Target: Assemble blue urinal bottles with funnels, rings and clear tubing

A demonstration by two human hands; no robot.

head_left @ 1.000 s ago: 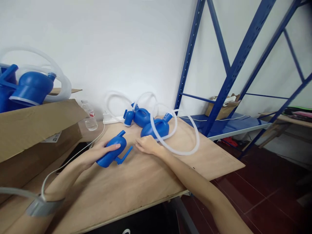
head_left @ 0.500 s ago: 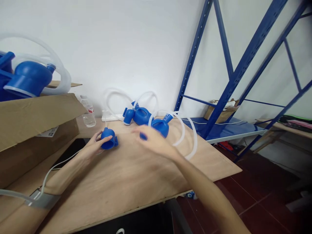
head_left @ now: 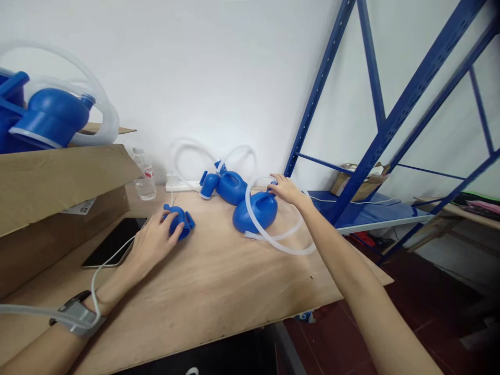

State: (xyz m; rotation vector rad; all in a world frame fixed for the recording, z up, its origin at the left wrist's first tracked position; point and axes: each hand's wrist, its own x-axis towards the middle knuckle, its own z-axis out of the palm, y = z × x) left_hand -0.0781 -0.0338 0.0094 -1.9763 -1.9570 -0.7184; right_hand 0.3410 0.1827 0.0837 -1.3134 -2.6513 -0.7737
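My left hand [head_left: 158,234] is wrapped over a blue plastic funnel cup [head_left: 183,223], its fingers and thumb around the body, resting on the table. My right hand [head_left: 287,190] grips the neck of a blue urinal bottle [head_left: 267,208] that lies on its side. A translucent hose [head_left: 287,249] loops across that bottle and over the wood, with one end in front of it. Behind it sits a second blue urinal bottle [head_left: 230,188], with a blue funnel cup [head_left: 209,185] beside it and a hose curling against the wall.
To the left stands a cardboard box [head_left: 70,177] heaped with blue urinal parts [head_left: 54,114] and hoses. A phone [head_left: 115,242], a water bottle [head_left: 146,177] and a white power strip [head_left: 183,185] lie nearby. A blue metal rack [head_left: 375,151] rises at the right.
My right hand has moved right and back to the bottle's neck, and the bottle's pose and hose have shifted. My left hand has come over the top of the cup, which has turned.
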